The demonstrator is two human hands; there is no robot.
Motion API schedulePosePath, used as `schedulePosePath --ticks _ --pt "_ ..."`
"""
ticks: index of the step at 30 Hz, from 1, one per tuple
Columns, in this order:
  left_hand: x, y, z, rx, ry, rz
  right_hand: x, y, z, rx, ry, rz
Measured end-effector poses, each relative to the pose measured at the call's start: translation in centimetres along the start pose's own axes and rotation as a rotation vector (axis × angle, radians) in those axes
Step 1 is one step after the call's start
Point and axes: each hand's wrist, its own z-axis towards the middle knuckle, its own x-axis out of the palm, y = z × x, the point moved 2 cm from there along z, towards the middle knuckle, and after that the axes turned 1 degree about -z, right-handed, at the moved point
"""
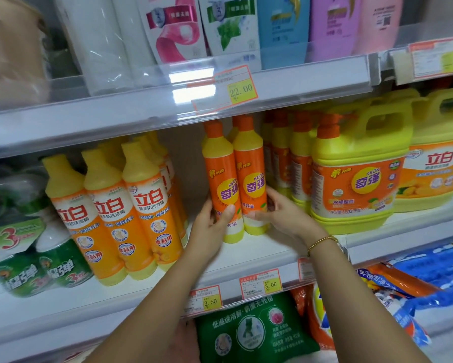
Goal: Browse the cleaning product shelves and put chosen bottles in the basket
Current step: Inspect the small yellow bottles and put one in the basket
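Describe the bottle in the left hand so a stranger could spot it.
On the middle shelf, between the yellow-capped bottles and the big jugs, stands the slim orange bottle held by the left hand. Its identical twin, on its right, is in the right hand.

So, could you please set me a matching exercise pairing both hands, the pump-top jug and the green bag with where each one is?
1. left hand
2. right hand
3. pump-top yellow jug
4. green bag

A. one level below the hands
B. grips the left orange bottle
C. stands right of both orange bottles
D. grips the right orange bottle

Pairs: 1-B, 2-D, 3-C, 4-A.
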Motion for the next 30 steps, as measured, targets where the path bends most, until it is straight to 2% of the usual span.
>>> schedulePosePath --ticks 2,5,7,22,25,28,30 --pt "-0.1 0.3 -0.1 -0.016 0.021 0.034 0.0 0.0 -0.1 0.004 -0.055 -0.091" --pt "-0.1 1.0 0.2 -0.05 0.041 0.074 0.4 -0.6 -0.5 0.049 -0.191 -0.396" --pt "0.0 1.2 0.4 -0.078 0.041 0.086 0.6 -1.2 -0.6 0.068 -0.223 -0.54" --pt "0.3 0.7 0.4 -0.166 0.078 0.298 1.2 -1.0 -1.0 0.122 -0.243 -0.599" --pt "0.4 0.3 0.4 -0.201 0.097 0.341 1.3 0.0 -1.5 0.203 -0.25 -0.698" --pt "0.4 -0.4 -0.1 -0.227 0.122 0.427 1.8 2.7 -3.1 0.344 -0.223 -0.933" --pt "0.3 -1.3 -0.8 -0.247 0.146 0.552 2.3 4.6 -4.5 0.358 -0.25 -1.093"
